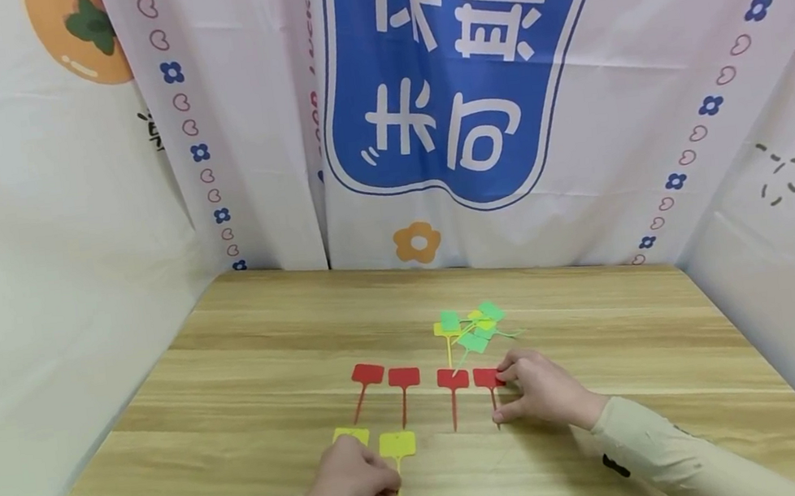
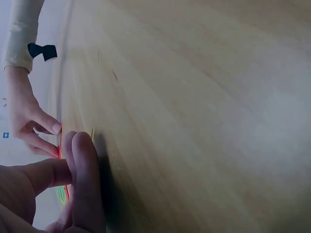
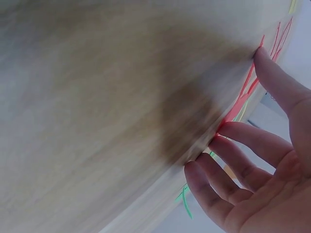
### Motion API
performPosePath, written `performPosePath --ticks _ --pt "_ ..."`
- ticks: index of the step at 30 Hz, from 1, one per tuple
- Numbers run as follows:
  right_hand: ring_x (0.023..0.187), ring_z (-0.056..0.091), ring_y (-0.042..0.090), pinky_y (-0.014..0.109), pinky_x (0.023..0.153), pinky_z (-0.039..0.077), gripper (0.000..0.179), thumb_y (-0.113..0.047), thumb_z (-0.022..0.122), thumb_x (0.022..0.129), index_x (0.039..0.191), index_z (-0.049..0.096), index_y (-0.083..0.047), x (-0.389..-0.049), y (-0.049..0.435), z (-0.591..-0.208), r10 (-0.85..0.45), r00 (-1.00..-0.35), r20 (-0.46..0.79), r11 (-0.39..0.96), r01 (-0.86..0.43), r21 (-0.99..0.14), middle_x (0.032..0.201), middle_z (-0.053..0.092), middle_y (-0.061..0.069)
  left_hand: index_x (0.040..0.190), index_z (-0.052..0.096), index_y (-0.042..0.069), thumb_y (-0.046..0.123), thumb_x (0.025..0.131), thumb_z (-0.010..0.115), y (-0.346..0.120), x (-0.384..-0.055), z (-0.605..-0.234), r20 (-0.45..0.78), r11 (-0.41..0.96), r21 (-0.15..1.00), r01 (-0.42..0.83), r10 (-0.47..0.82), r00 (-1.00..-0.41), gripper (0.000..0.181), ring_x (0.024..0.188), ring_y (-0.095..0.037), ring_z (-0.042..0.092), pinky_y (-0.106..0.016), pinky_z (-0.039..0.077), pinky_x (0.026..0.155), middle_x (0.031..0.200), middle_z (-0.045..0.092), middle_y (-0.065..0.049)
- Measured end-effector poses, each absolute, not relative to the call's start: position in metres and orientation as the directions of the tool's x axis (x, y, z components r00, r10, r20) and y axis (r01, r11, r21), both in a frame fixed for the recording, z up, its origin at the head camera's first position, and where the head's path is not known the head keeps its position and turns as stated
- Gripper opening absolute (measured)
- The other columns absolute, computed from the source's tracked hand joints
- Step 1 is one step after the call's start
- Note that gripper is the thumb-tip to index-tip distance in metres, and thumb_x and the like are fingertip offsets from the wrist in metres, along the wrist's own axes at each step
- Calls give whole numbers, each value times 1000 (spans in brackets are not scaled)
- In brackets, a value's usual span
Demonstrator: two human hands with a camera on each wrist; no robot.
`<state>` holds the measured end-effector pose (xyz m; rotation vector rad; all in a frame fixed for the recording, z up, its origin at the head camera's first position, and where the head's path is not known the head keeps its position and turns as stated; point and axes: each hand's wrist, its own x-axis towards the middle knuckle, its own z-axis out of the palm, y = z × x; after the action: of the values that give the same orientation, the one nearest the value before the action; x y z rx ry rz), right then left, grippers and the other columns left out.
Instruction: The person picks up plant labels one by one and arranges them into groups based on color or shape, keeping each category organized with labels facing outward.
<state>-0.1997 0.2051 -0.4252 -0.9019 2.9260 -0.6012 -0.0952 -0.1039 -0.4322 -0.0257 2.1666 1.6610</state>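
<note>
Near the front, my left hand [image 1: 351,482] pinches the stem of a yellow T-shaped plant label [image 1: 398,444] between thumb and fingers. Another yellow plant label [image 1: 351,433] lies beside it, partly hidden behind that hand. In the left wrist view the thumb meets the fingers low over the wood. My right hand [image 1: 542,391] touches the rightmost red plant label [image 1: 486,377]: fingertips at its head, thumb at its stem. The right wrist view shows these fingers [image 3: 243,136] spread and lightly bent along the label. More red labels [image 1: 403,377] lie in a row to its left.
Behind the red row lies a loose, overlapping pile of green labels [image 1: 475,343] and yellow labels [image 1: 446,331]. The wooden table [image 1: 236,381] ends at printed cloth walls [image 1: 252,134] on the back and both sides.
</note>
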Motion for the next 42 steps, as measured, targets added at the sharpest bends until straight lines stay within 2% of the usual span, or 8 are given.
performPosePath --ticks 5,19,29,38,42 --pt "97 60 23 41 85 52 64 -40 90 68 106 72 7 -200 205 -427 -542 -835 89 767 -536 -353 107 64 6 65 69 -3 -4 74 63 -103 -95 -434 -288 322 926 -199 257 -922 11 47 -14 63 -33 56 49 55 64 -11" --pt "96 60 22 40 83 52 61 -39 90 68 106 73 7 -201 205 -428 -551 -829 96 757 -545 -361 107 64 6 67 69 -4 -10 72 56 -105 -95 -430 -196 303 947 -106 285 -938 14 45 -15 63 -35 56 47 53 63 -12" --pt "94 61 21 39 81 53 60 -39 89 69 104 73 7 -201 206 -428 -570 -815 109 741 -566 -360 106 64 7 69 69 -6 -9 75 60 -107 -98 -423 -189 295 951 -93 314 -930 11 47 -15 63 -34 57 49 55 64 -12" --pt "93 61 20 38 80 53 59 -40 89 69 103 74 6 -203 207 -429 -573 -812 116 737 -571 -362 104 65 6 78 69 -6 0 86 67 -99 -145 -390 -81 401 915 43 287 -955 10 56 -21 67 -34 58 54 67 67 -12" --pt "93 61 21 39 81 53 59 -41 89 69 102 74 6 -203 207 -428 -577 -808 120 733 -577 -360 104 65 6 85 73 -2 6 87 70 -96 -177 -380 -86 473 881 30 223 -971 9 64 -24 69 -35 59 60 74 70 -13"
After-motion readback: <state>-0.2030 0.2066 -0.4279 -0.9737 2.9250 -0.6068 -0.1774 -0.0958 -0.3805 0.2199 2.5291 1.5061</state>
